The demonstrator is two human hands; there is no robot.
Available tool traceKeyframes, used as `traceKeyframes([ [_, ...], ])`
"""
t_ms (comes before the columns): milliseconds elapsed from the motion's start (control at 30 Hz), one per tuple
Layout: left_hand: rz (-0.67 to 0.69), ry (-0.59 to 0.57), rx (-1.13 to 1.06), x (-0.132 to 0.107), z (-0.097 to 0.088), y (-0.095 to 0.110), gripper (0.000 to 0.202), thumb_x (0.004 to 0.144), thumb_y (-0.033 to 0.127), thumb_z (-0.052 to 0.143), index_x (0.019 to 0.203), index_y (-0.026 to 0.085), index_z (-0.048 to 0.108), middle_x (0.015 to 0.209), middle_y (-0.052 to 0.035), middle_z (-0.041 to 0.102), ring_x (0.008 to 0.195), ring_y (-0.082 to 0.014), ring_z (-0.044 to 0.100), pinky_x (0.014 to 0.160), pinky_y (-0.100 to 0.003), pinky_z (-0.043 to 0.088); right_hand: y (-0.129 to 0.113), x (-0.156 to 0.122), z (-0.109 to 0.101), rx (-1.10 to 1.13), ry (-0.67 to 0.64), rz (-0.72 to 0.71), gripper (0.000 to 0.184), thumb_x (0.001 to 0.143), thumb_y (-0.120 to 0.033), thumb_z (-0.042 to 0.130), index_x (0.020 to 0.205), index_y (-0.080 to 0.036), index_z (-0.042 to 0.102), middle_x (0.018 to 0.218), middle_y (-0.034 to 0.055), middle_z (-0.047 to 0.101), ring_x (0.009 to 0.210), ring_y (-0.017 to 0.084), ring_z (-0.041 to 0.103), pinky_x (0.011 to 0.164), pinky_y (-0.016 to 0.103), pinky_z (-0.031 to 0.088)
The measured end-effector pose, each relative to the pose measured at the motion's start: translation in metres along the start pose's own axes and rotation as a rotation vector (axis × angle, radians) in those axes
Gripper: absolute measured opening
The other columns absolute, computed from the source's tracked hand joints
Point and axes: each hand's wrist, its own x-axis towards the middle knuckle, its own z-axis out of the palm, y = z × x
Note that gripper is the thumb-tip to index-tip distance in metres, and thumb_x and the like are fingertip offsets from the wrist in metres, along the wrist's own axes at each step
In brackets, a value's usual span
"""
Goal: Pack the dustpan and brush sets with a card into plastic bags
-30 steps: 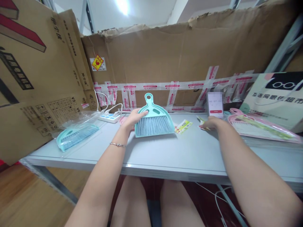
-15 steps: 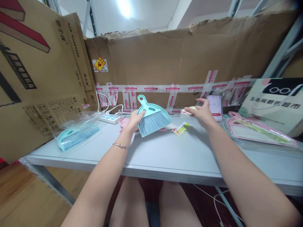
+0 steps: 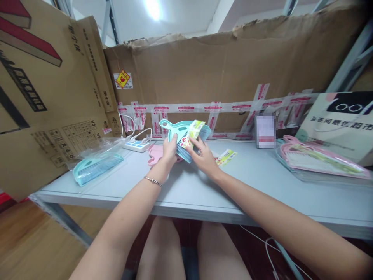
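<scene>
Teal dustpan (image 3: 174, 129), smooth, pinched by left hand (image 3: 169, 151); right hand (image 3: 206, 158) pinching flat card (image 3: 196, 129).

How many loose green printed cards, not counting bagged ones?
2: one in the right hand, against the teal dustpan set in the left hand; one lying on the table, right of that hand pair. Others may be stacked behind.

You get a bright view, lit from above by a ceiling light (image 3: 153, 9) that burns out to white. Soft shadows lie on the counter (image 3: 247, 198) beneath your fingers (image 3: 201, 149). The wide lens stretches your edges, the upper right corner darkens, pixelation covers the phone (image 3: 265, 132), and small print on the card (image 3: 194, 131) smears.
</scene>
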Motion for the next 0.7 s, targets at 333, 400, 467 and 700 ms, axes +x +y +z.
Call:
traceKeyframes([
  [333,0.005,-0.306,-0.090,-0.010,0.004,0.022,0.052,0.051,0.020,0.082,0.098,0.013,0.059,0.084,-0.0048,0.068,0.072,-0.0157,0.064,0.076,-0.032,0.050,-0.002,-0.010,0.004,-0.197,-0.082,-0.035,0.065,0.083,-0.045,0.043,0.139,-0.012,0.039,0.151,0.0143,0.021,0.142,0.028,-0.001,0.112,0.051,0.003],
  [400,-0.008,-0.348,-0.061,-0.012,0.004,0.027,0.052,0.051,0.017,0.082,0.097,0.013,0.059,0.081,-0.0038,0.068,0.071,-0.0162,0.064,0.075,-0.032,0.050,-0.006,-0.012,0.002,-0.149,-0.035,-0.081,0.058,0.084,-0.046,0.043,0.134,-0.017,0.045,0.150,0.0124,0.026,0.142,0.027,0.004,0.113,0.050,0.008],
  [467,-0.015,-0.385,-0.051,-0.015,0.002,0.035,0.051,0.052,0.015,0.081,0.098,0.014,0.058,0.083,-0.0042,0.068,0.073,-0.0177,0.065,0.074,-0.034,0.051,-0.011,-0.013,-0.001,-0.038,0.113,-0.137,0.049,0.084,-0.045,0.046,0.127,-0.022,0.047,0.146,0.0102,0.031,0.140,0.025,0.015,0.112,0.047,0.016],
  [700,-0.090,-0.369,0.029,-0.038,-0.017,0.054,0.052,0.055,0.016,0.081,0.103,0.014,0.059,0.098,-0.0103,0.069,0.083,-0.0235,0.066,0.076,-0.040,0.053,-0.016,-0.011,-0.014,0.658,0.383,0.373,0.058,0.062,-0.048,0.073,0.105,-0.023,0.042,0.121,0.0080,0.051,0.107,0.021,0.054,0.086,0.037,0.048],
])
